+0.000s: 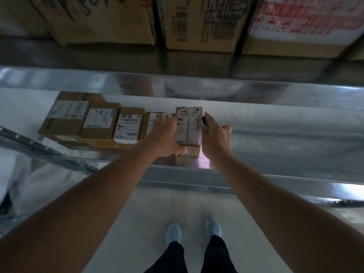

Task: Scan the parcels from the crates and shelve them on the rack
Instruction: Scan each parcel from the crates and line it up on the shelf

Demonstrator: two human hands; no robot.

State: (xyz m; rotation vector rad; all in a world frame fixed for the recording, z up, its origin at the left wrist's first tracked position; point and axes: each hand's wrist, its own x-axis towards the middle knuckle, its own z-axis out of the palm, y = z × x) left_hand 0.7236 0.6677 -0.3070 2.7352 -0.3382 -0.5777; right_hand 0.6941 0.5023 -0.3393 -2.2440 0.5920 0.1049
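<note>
Both hands set a small parcel on the metal rack shelf.

The left hand [165, 134] grips the left side of the parcel [188, 126], thumb under its near edge, fingers along its left face; the right hand [215, 137] presses its right side while its curled fingers hold a small dark object [204, 121], too hidden to identify. The parcel stands between the hands on the shelf [275, 125], near the front edge, at the right end of a row. Four boxes [102, 123] stand to its left, the nearest touching the left hand's fingers. Three large cartons [204, 22] sit on the shelf above. Two pale blue shoes [194, 231] show on the floor below.
</note>
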